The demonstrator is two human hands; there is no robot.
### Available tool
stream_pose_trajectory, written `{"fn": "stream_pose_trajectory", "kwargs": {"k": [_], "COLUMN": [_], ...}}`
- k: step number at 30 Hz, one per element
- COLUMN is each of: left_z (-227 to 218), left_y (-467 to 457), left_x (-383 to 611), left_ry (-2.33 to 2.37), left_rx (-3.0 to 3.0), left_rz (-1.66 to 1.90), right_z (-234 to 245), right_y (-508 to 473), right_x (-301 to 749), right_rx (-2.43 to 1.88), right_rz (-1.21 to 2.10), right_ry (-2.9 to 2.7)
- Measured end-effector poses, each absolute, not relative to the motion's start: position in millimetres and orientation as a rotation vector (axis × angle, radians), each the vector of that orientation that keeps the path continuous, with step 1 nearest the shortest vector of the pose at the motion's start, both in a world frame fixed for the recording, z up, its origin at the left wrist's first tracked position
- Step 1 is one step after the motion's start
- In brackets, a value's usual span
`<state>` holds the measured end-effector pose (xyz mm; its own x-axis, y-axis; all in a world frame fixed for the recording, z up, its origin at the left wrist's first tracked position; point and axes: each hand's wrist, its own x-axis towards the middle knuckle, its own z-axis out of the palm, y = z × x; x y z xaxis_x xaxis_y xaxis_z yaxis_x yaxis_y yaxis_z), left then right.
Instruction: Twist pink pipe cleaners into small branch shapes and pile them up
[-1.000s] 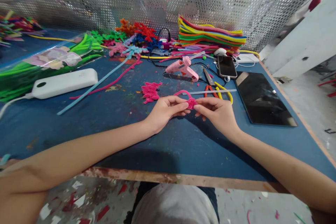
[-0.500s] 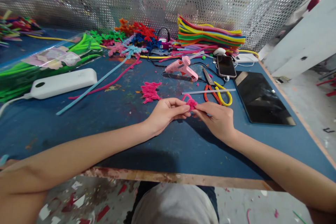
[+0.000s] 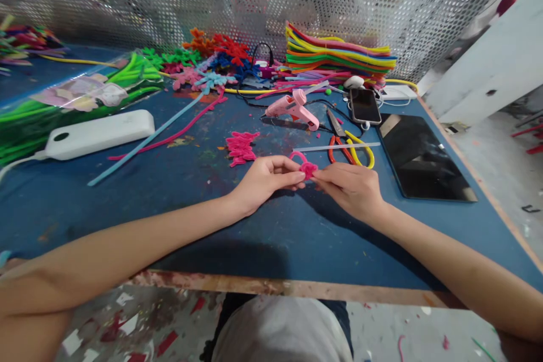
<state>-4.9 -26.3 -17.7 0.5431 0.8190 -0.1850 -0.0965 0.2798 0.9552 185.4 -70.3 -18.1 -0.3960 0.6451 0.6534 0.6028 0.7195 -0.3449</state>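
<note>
Between both hands is a pink pipe cleaner [image 3: 308, 169], bent into a small bunched shape with a loop curving up on its left. My left hand [image 3: 269, 180] pinches it from the left with thumb and forefinger. From the other side, the fingertips of my right hand [image 3: 350, 186] are closed on its right edge. Just behind my left hand lies a zigzag-folded pink pipe cleaner piece [image 3: 241, 148]. Beyond my right hand are pliers [image 3: 339, 136] with one red and one yellow handle, crossed by a clear glue stick [image 3: 335, 147].
A pink glue gun [image 3: 293, 108] rests behind the hands. A tablet [image 3: 424, 158] and a phone [image 3: 365, 106] lie at right. Coloured pipe cleaners [image 3: 339, 54] are stacked at the back. A white power strip [image 3: 102, 133] and bagged green pipe cleaners [image 3: 139, 76] lie at left.
Both hands keep their hold on the pink pipe cleaner, with only slight finger movement. Its loop now stands a little further left. The view has shifted slightly.
</note>
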Motion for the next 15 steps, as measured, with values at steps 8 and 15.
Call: {"fn": "stream_pose_trajectory", "kwargs": {"k": [8, 15], "left_z": [-15.8, -16.3], "left_y": [-22.2, -30.8], "left_x": [-6.1, -2.4], "left_ry": [0.766, 0.776], "left_rx": [1.296, 0.952], "left_rz": [0.697, 0.781], "right_z": [-16.4, -22.3], "right_y": [-67.2, -72.7], "right_x": [186.7, 178.9], "right_rx": [-1.032, -1.052], "right_rz": [0.320, -0.030], "right_ry": [-2.066, -1.899]}}
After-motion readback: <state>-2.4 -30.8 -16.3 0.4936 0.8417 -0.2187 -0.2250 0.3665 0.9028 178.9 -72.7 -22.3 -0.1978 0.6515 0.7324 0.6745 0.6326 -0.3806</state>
